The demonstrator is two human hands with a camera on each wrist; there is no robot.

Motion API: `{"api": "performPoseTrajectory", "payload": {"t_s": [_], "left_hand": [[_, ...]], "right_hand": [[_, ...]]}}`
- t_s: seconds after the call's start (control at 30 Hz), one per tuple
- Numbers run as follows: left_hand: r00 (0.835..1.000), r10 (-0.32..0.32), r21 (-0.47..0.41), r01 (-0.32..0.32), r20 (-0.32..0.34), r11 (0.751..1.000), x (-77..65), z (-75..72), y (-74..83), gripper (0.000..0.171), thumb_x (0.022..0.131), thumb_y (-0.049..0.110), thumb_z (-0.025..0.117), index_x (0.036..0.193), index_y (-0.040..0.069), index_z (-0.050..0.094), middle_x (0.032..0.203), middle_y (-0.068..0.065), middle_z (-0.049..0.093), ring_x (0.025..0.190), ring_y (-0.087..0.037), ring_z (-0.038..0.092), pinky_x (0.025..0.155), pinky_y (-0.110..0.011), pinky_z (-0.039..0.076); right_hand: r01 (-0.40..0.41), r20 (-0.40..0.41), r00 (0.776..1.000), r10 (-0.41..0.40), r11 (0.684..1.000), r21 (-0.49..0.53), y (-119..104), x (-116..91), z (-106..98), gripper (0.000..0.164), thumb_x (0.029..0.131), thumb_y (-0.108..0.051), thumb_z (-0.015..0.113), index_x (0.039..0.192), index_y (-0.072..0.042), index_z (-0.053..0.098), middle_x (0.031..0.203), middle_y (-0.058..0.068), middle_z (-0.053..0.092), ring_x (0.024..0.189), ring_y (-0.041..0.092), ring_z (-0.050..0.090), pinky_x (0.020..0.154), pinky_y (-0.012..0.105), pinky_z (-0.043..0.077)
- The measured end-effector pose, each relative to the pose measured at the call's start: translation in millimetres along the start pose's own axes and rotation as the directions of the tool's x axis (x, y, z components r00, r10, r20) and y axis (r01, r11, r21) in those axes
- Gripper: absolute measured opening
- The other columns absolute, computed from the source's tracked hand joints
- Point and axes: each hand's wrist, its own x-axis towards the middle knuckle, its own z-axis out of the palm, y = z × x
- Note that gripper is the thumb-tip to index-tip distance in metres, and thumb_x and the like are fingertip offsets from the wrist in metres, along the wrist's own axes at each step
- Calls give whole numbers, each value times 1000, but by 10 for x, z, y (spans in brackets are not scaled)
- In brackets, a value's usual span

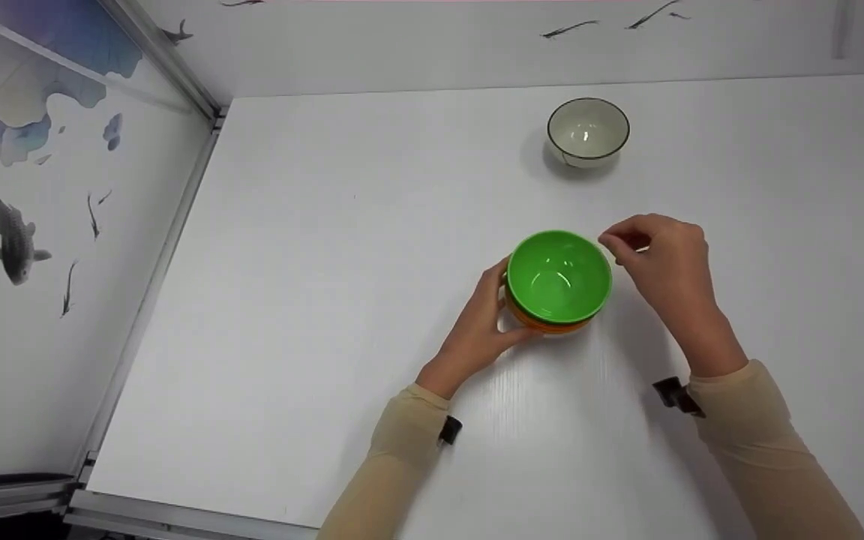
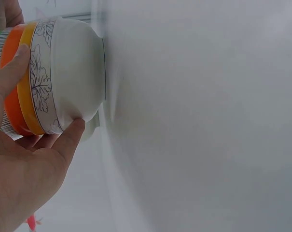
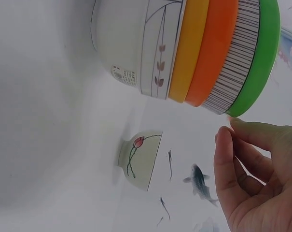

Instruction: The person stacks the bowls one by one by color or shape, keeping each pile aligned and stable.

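Observation:
A stack of nested bowls stands on the table. The green bowl [image 1: 559, 277] is on top, above a black-and-white striped bowl [image 3: 235, 55], an orange bowl [image 3: 215, 53] and a yellow bowl [image 3: 191, 46]. Lowest is a white bowl [image 3: 121, 36] with a patterned band. My left hand [image 1: 477, 322] grips the stack from its left side, thumb in front and fingers round the far side. Just off the right of the green rim is my right hand [image 1: 668, 259], fingers loosely curled, thumb and forefinger tips close together, holding nothing.
Farther back on the table [image 1: 312, 262] stands a separate pale bowl [image 1: 588, 135] with a dark rim; the right wrist view shows a red flower bud on its side. White walls with painted fish [image 1: 16, 236] border the table at the left and back.

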Motion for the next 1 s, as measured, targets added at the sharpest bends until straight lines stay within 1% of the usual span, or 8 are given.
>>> {"api": "performPoseTrajectory", "payload": {"t_s": [0.1,0.17,0.23,0.37,0.47,0.7,0.93,1.0], "left_hand": [[1000,5,0,-5,0,1000,-4,-2,2,99,85,17,80,159,17,14,163,0,27,149,-20,32,118,-35,39],[1000,9,-3,-9,1,1000,-6,-3,1,99,85,17,80,159,17,14,162,-1,27,149,-20,32,118,-35,39],[1000,12,-2,-12,0,1000,-7,-3,0,99,85,17,80,159,16,14,162,-1,27,149,-20,33,118,-35,40],[1000,8,0,-8,-1,1000,-8,-2,3,99,84,17,81,159,17,15,162,0,28,148,-18,33,118,-33,39],[1000,7,-3,-7,0,1000,-10,-1,6,99,84,17,81,159,17,15,162,0,28,148,-17,33,118,-32,39],[1000,12,-13,-12,0,1000,-15,-2,4,100,84,19,81,159,18,15,162,1,28,148,-16,32,118,-29,39],[1000,10,-7,-10,0,1000,-20,-4,-1,100,83,20,81,159,19,15,163,2,27,149,-16,32,118,-31,39],[1000,6,-6,-6,0,1000,-19,-6,-1,101,83,20,81,159,19,15,163,2,27,149,-16,32,118,-31,39]], "right_hand": [[-11,1,1000,11,1000,-6,9,26,-11,10,89,-10,74,96,-3,78,89,13,77,71,17,67,60,1,38],[-22,-2,1000,22,1000,-9,21,44,-12,10,89,-11,75,96,-4,78,89,13,77,71,16,66,61,2,38],[-33,-2,999,33,999,-7,36,60,-10,10,88,-11,75,96,-4,78,90,13,77,73,18,67,62,2,38],[-54,5,999,54,999,5,69,87,-4,12,89,-11,74,98,-3,77,95,15,76,85,28,72,63,-2,36],[-70,19,997,70,998,8,95,102,-3,14,90,-12,73,100,-3,76,99,15,75,91,33,73,63,-3,35],[-99,39,994,100,995,-25,162,145,0,16,90,-14,73,103,-4,75,102,14,74,93,34,73,63,1,35],[-105,48,993,107,993,-46,203,201,16,17,92,-15,71,104,-4,75,104,15,72,96,34,73,65,3,36],[-109,53,992,112,993,-47,212,217,22,18,92,-15,71,105,-4,75,105,14,71,96,34,73,66,6,38]]}}
